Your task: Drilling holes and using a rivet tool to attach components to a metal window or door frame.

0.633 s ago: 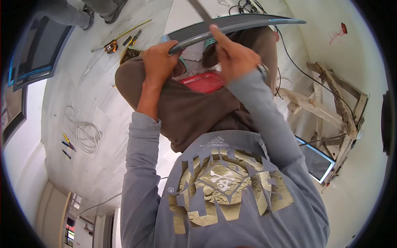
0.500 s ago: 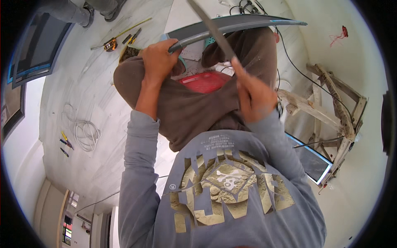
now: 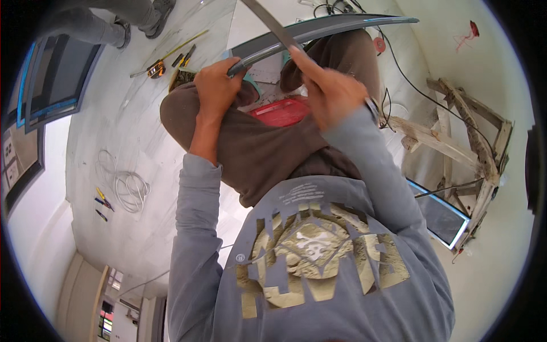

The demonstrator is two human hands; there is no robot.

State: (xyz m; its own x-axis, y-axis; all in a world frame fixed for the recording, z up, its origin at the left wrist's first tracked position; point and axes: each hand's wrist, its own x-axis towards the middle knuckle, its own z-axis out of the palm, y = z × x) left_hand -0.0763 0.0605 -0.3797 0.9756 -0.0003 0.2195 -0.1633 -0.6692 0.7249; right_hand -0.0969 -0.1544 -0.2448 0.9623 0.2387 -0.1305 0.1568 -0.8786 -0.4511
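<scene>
Across my raised knees lies a dark grey framed panel [image 3: 342, 28], with bits of blue tape along its edge. My left hand [image 3: 217, 82] is closed around the left end of its frame. My right hand [image 3: 333, 96], slightly blurred, grips a long flat metal blade [image 3: 266, 21], index finger stretched along it. The blade slants up and left, crossing over the frame just right of my left hand. Its handle is hidden in my fist, and whether the blade touches the frame I cannot tell.
Below the panel sits a red plastic case [image 3: 282, 112]. A tape measure [image 3: 155, 69] and hand tools lie at left, beside a coiled white cable [image 3: 130, 191]. A wooden trestle [image 3: 444, 142] stands at right. Another person's shoes [image 3: 159, 17] show top left.
My right hand and the blade have moved up and left, so the blade now crosses nearer my left hand. The left hand keeps its hold; the whole view has shifted slightly.
</scene>
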